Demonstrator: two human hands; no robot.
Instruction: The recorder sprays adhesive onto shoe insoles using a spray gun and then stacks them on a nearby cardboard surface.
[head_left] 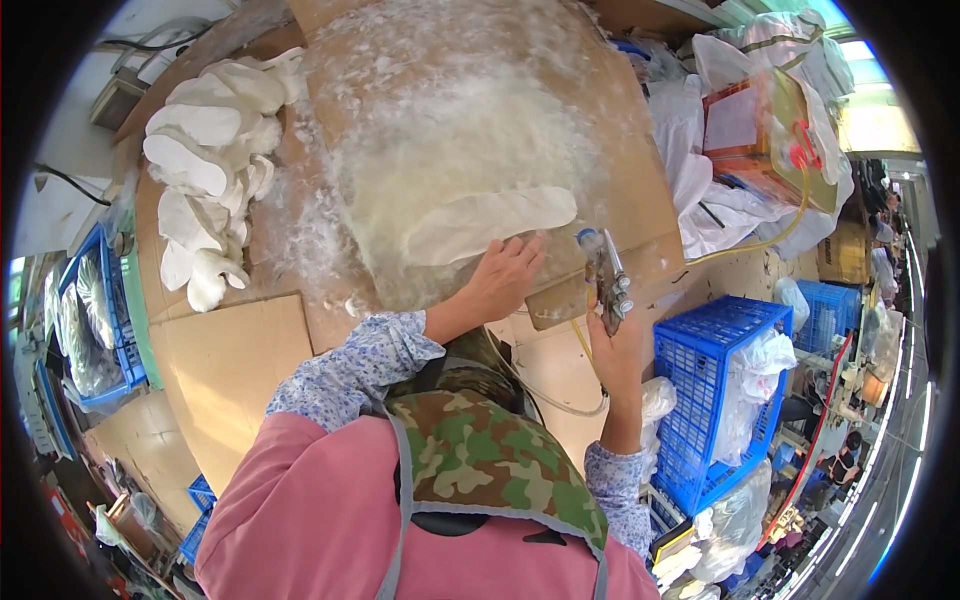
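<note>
A pale insole-shaped piece (465,225) lies on a whitish, residue-coated patch of the cardboard work surface (625,150). At its near edge is my left hand (505,275), palm down with the fingers stretched out, and nothing shows gripped in it. My right hand (617,350) is closed around a metal spray gun (607,275), which stands just right of the insole with its nozzle end toward the far side. A thin hose runs near the gun. The grip is partly hidden by my fingers. To the far left, several white insoles (200,160) lie in an overlapping heap.
A bare cardboard sheet (230,370) lies at the near left. To my right stands a blue plastic crate (700,400) with plastic bags. An orange box-like container (745,135) with a yellow hose (795,215) sits at the far right. Another blue crate (115,320) stands left.
</note>
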